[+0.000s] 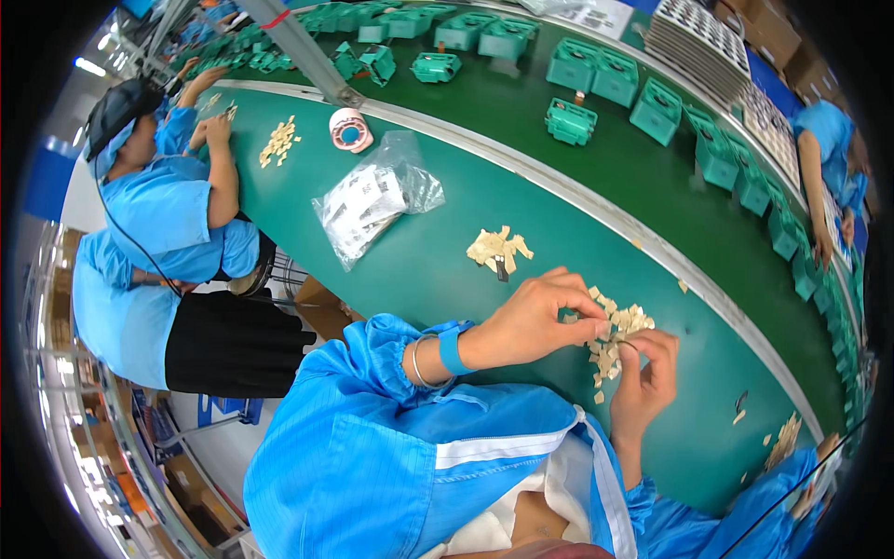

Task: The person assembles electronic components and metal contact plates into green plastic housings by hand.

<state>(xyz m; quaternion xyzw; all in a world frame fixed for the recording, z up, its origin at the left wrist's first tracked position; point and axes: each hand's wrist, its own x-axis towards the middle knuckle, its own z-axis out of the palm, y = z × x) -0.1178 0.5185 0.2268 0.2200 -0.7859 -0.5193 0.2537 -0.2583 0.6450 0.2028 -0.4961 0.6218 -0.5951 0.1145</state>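
Note:
My left hand (533,321) and my right hand (644,380) meet over a loose pile of small cream-coloured flat pieces (631,319) on the green table. The left thumb and forefinger are pinched together at the pile's left side; whatever lies between them is too small to make out. My right thumb and forefinger are also closed, with a thin dark strip (626,345) showing at their tips. Left of the pile lies a heap of larger cream pieces (498,245) with a small black piece (503,270) at its edge.
A clear plastic bag (377,200) and a pink-and-white tape roll (350,130) lie farther left. Beyond the metal rail (559,191), green plastic housings (570,121) stand on a dark green belt. Co-workers in blue sit at the left (163,200) and right (824,149).

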